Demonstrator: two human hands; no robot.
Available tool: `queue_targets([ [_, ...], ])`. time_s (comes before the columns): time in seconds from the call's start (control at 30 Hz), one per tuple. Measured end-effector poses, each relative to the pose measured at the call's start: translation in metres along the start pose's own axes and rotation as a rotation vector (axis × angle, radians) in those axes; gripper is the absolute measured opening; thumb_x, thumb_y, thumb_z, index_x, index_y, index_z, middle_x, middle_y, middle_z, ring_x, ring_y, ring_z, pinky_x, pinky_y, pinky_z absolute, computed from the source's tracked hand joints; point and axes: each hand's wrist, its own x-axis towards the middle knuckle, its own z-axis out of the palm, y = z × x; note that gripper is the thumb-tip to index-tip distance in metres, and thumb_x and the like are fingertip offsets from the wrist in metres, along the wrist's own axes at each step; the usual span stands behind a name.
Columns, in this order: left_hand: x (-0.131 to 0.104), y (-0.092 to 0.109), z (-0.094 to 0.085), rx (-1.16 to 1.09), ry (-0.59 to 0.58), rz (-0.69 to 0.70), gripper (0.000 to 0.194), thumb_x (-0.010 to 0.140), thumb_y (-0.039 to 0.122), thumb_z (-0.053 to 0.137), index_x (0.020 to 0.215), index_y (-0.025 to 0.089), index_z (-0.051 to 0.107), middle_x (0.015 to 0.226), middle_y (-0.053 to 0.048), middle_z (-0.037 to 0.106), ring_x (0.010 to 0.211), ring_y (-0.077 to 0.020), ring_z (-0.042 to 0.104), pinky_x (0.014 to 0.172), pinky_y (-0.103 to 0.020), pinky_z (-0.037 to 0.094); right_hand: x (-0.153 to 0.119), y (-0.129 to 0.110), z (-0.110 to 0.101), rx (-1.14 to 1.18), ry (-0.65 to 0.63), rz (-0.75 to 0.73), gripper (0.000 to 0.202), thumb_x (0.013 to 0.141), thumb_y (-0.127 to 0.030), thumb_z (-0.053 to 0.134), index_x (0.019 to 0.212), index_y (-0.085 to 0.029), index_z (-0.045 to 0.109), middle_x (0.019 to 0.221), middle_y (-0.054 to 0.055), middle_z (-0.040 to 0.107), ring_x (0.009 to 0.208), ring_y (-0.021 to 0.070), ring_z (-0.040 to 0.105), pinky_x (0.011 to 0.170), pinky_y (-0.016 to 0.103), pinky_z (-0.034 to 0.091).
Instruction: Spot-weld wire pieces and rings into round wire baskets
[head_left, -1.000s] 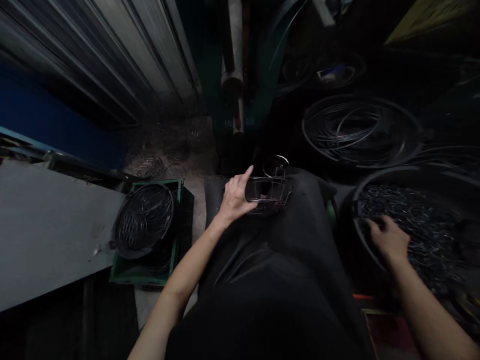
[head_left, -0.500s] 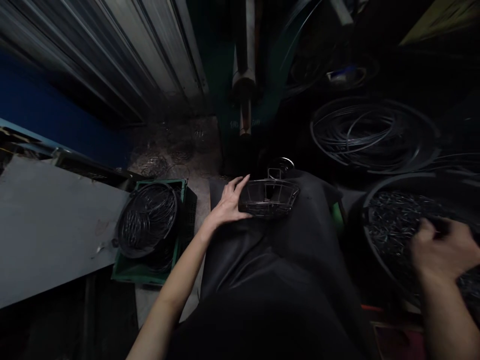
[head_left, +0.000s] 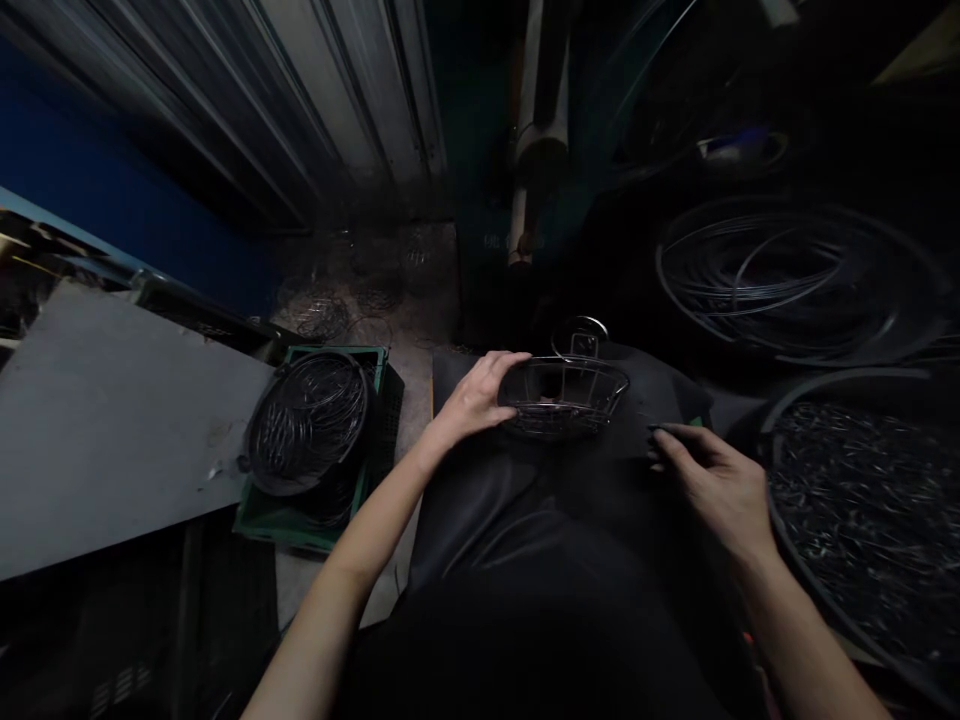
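My left hand (head_left: 480, 395) is closed on the left rim of a round wire basket (head_left: 559, 407), thumb below and fingers above. The basket rests on the dark apron (head_left: 510, 510) over my lap. A shiny wire ring (head_left: 592, 325) with a small square frame shows just behind it. To the right of the basket and apart from it, my right hand (head_left: 720, 485) pinches a small dark piece at the fingertips. It looks like one of the metal wire pieces (head_left: 862, 510) in the tub, but its shape is unclear.
A large tub (head_left: 774, 500) stands at my right, with a wider one (head_left: 664, 270) of coiled wire behind it. At left, a green crate (head_left: 251, 515) bears a black bowl of wire rings (head_left: 307, 425). A machine rod (head_left: 525, 190) hangs ahead, above the basket.
My right hand has come from above the tub of metal pieces leftward to near the basket, pinching a small piece. My left hand keeps its hold on the basket. The view has shifted slightly.
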Motion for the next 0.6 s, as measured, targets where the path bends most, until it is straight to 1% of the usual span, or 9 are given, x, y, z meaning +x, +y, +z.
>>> queue_targets([
  [0.07, -0.001, 0.002, 0.001, -0.002, 0.014, -0.010, 0.070, 0.067, 0.011, 0.068, 0.131, 0.018, 0.038, 0.123, -0.011, 0.048, 0.116, -0.0246, 0.048, 0.100, -0.040, 0.042, -0.008, -0.033, 0.004, 0.063, -0.100, -0.009, 0.044, 0.069, -0.055, 0.069, 0.093, -0.018, 0.067, 0.077, 0.003, 0.067, 0.064, 0.0158, 0.064, 0.062, 0.027, 0.054],
  [0.13, -0.001, 0.007, 0.002, -0.004, 0.019, -0.028, 0.068, 0.068, 0.010, 0.066, 0.130, 0.019, 0.039, 0.123, -0.011, 0.048, 0.116, -0.0245, 0.047, 0.100, -0.040, 0.043, -0.010, -0.063, 0.014, 0.094, -0.215, -0.019, 0.045, 0.067, -0.056, 0.070, 0.089, -0.017, 0.067, 0.073, 0.004, 0.067, 0.061, 0.0157, 0.063, 0.059, 0.027, 0.054],
  [0.17, -0.002, 0.009, 0.003, -0.003, 0.017, -0.039, 0.067, 0.069, 0.009, 0.065, 0.130, 0.020, 0.039, 0.123, -0.010, 0.047, 0.117, -0.0245, 0.047, 0.100, -0.041, 0.043, -0.009, -0.074, 0.021, 0.101, -0.268, -0.023, 0.044, 0.066, -0.056, 0.071, 0.085, -0.016, 0.067, 0.069, 0.004, 0.066, 0.058, 0.0155, 0.062, 0.057, 0.026, 0.053],
  [0.23, -0.003, 0.015, 0.003, 0.008, 0.010, -0.061, 0.065, 0.071, 0.009, 0.063, 0.130, 0.022, 0.038, 0.123, -0.010, 0.047, 0.118, -0.0245, 0.047, 0.101, -0.043, 0.042, -0.001, -0.086, 0.036, 0.100, -0.353, -0.024, 0.043, 0.066, -0.055, 0.072, 0.079, -0.015, 0.065, 0.063, 0.004, 0.065, 0.055, 0.0146, 0.061, 0.054, 0.025, 0.052],
  [0.3, -0.003, 0.020, 0.002, 0.028, 0.003, -0.083, 0.064, 0.072, 0.009, 0.062, 0.130, 0.023, 0.037, 0.122, -0.010, 0.047, 0.118, -0.0244, 0.047, 0.101, -0.044, 0.041, 0.009, -0.089, 0.048, 0.096, -0.396, -0.003, 0.041, 0.066, -0.054, 0.071, 0.076, -0.016, 0.063, 0.061, 0.003, 0.064, 0.053, 0.0138, 0.060, 0.053, 0.024, 0.051],
  [0.37, -0.003, 0.025, 0.000, 0.054, 0.005, -0.096, 0.063, 0.072, 0.008, 0.062, 0.129, 0.023, 0.038, 0.122, -0.009, 0.048, 0.117, -0.0238, 0.048, 0.100, -0.043, 0.042, 0.017, -0.088, 0.057, 0.120, -0.400, 0.014, 0.040, 0.065, -0.053, 0.071, 0.076, -0.016, 0.060, 0.061, 0.002, 0.064, 0.053, 0.0138, 0.060, 0.053, 0.025, 0.050],
  [0.43, 0.000, 0.029, -0.004, 0.089, 0.012, -0.101, 0.062, 0.072, 0.008, 0.063, 0.128, 0.022, 0.040, 0.120, -0.009, 0.048, 0.116, -0.0233, 0.049, 0.099, -0.040, 0.044, 0.021, -0.086, 0.063, 0.151, -0.376, -0.017, 0.039, 0.066, -0.052, 0.070, 0.077, -0.017, 0.059, 0.063, 0.002, 0.064, 0.055, 0.0145, 0.061, 0.054, 0.026, 0.051],
  [0.5, 0.005, 0.032, -0.009, 0.131, 0.027, -0.103, 0.060, 0.072, 0.008, 0.063, 0.127, 0.020, 0.041, 0.119, -0.009, 0.048, 0.113, -0.0228, 0.049, 0.097, -0.039, 0.045, 0.023, -0.087, 0.066, 0.131, -0.326, -0.100, 0.036, 0.070, -0.051, 0.068, 0.080, -0.017, 0.060, 0.069, 0.003, 0.065, 0.060, 0.0152, 0.062, 0.057, 0.027, 0.051],
  [0.6, 0.015, 0.033, -0.015, 0.189, 0.058, -0.099, 0.058, 0.072, 0.006, 0.060, 0.126, 0.020, 0.042, 0.119, -0.009, 0.048, 0.111, -0.0221, 0.050, 0.098, -0.038, 0.045, 0.023, -0.090, 0.069, -0.002, -0.213, -0.259, 0.032, 0.075, -0.048, 0.064, 0.082, -0.017, 0.063, 0.076, 0.004, 0.067, 0.066, 0.0159, 0.062, 0.062, 0.028, 0.050],
])
